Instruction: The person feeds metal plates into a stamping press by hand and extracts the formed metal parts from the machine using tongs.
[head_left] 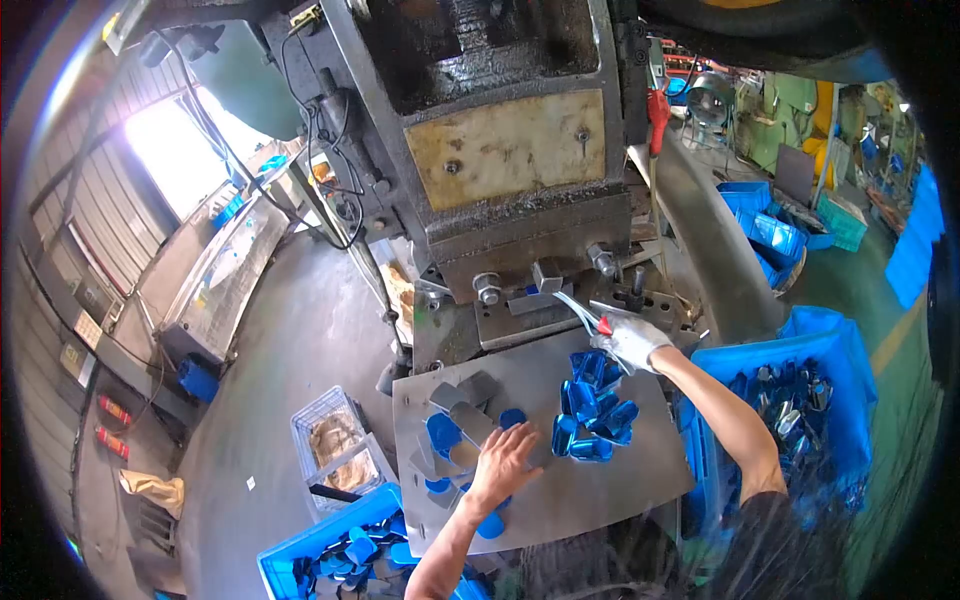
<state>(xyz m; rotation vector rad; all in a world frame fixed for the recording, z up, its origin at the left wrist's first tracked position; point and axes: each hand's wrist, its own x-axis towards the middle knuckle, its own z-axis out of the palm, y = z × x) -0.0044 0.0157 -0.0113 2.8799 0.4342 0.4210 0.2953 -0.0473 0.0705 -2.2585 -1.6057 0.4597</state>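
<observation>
My right hand [632,343], in a pale work glove, grips long metal tongs [574,306] with a red part by the fingers. The tongs' tips reach the lower die [530,318] of a press [520,225]. On the metal worktable [565,505], my bare left hand [505,462] lies with its fingers spread over flat blanks [470,418], some grey and some blue. Whether it pinches one of them is not visible. Between my hands is a pile of shiny blue bent metal pieces [592,408].
At the right stands a blue crate [835,345] of shiny bent pieces. Another blue crate [272,562] with blue pieces is at lower left, near a pale plastic basket [318,408]. Beside the press hangs a red handle [657,120].
</observation>
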